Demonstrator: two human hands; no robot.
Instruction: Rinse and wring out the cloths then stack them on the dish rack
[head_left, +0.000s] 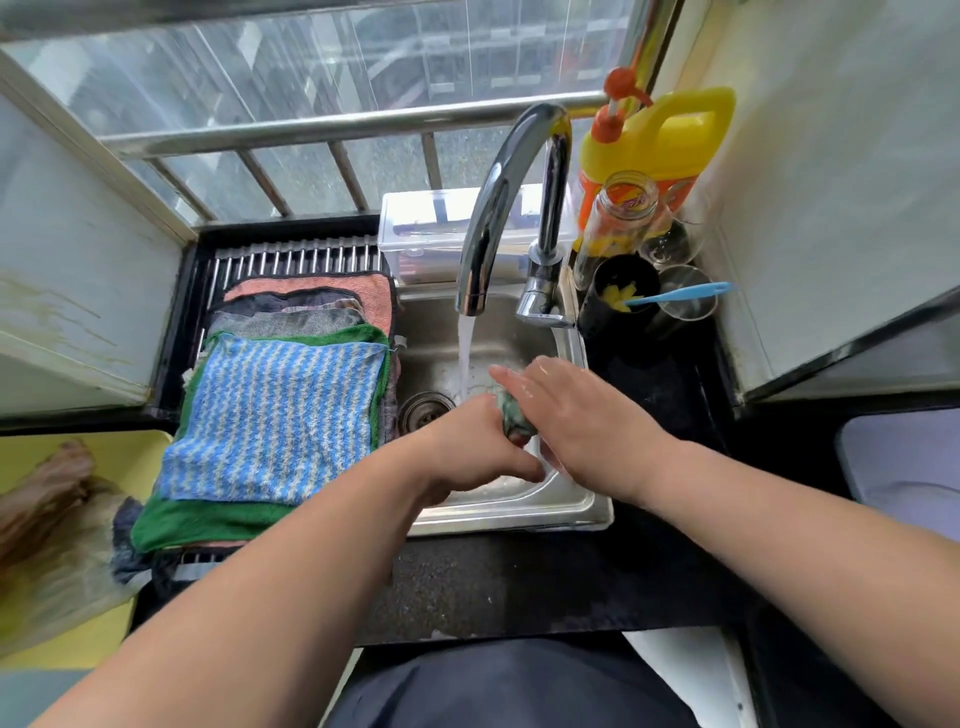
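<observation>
Balled cloth (511, 415) squeezed over the sink (519, 512), beside running water.
It is gripped by the left hand (467, 447) and pressed by the straight-fingered right hand (571, 415); a pile of cloths (275, 415) is already stacked on the dish rack (291, 257), so little seems left.

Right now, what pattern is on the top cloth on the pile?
The top cloth has blue and white zigzag stripes, clearest in the head view.
</observation>
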